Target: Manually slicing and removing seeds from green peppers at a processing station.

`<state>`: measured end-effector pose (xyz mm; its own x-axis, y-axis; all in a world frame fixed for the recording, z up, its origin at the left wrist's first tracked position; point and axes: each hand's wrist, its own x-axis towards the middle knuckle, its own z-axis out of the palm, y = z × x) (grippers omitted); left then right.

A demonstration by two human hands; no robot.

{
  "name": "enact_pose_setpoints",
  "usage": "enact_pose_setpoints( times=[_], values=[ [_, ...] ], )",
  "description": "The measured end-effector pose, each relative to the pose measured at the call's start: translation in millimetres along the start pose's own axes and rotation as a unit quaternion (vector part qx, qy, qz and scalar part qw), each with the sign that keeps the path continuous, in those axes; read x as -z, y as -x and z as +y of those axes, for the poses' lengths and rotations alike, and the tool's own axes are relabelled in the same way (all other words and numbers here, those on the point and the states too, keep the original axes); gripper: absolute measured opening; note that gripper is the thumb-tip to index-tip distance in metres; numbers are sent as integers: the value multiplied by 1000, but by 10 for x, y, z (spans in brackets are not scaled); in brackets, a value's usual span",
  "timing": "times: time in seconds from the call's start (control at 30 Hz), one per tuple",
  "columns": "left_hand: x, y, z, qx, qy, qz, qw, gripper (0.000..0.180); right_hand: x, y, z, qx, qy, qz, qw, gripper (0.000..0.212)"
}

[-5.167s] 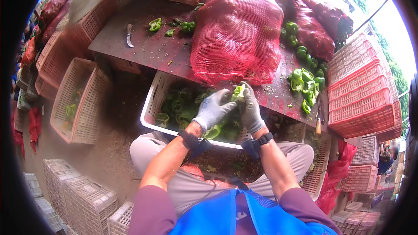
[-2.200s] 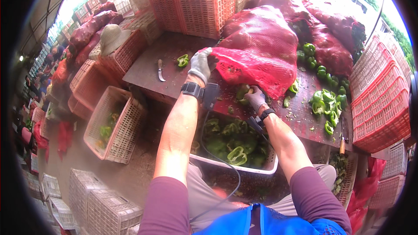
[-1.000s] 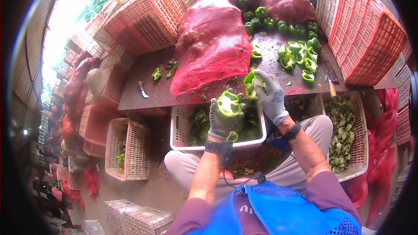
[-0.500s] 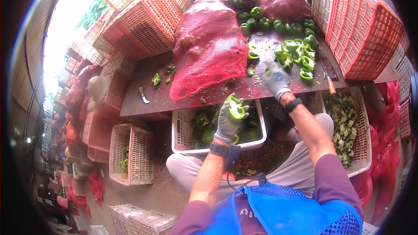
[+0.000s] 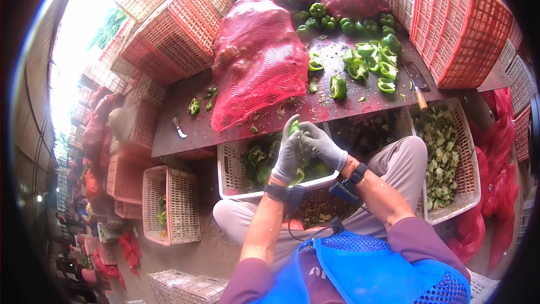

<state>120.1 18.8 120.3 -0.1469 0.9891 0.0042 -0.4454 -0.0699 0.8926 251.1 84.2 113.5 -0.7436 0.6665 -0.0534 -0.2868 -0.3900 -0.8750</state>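
Note:
Above a white crate [image 5: 226,177] of green peppers, my two grey-gloved hands come together. A green pepper half [image 5: 294,127] sits in my left hand [image 5: 287,155], largely covered by the fingers. My right hand [image 5: 325,147] presses its closed fingertips against the same piece; what they pinch inside it is hidden. Beyond them on the dark table [image 5: 270,114], a pepper half [image 5: 337,86] lies apart. Farther right is a cluster of cut pepper halves [image 5: 372,61], with whole green peppers [image 5: 329,22] behind.
A full red mesh sack [image 5: 259,59] rests on the table. A small curved knife [image 5: 179,128] lies at left, a wooden-handled knife [image 5: 419,98] at right. Beside my right knee stands a crate of pale pepper cores [image 5: 441,163]. Stacked crates [image 5: 458,28] rise at the right.
My right hand has come back from the table to my left hand. A pepper half now lies where it was. My left hand has turned the piece it holds.

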Motion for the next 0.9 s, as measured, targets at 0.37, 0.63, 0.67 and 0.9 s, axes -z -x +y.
enact_pose_setpoints(
  times=[0.37,0.63,0.67,0.9],
  values=[
    [41,-7,-383,2,101,31,994,49,-50,192,177,166,255,111,946,19],
    [857,-134,-639,109,-224,170,953,49,636,711,-865,303,513,165,786,17],
    [1066,-93,-675,84,-323,172,927,52,830,808,-1051,297,609,197,709,17],
    [905,-876,-551,-15,-726,184,662,58,3286,2274,-1261,-110,829,329,438,33]
  ],
)
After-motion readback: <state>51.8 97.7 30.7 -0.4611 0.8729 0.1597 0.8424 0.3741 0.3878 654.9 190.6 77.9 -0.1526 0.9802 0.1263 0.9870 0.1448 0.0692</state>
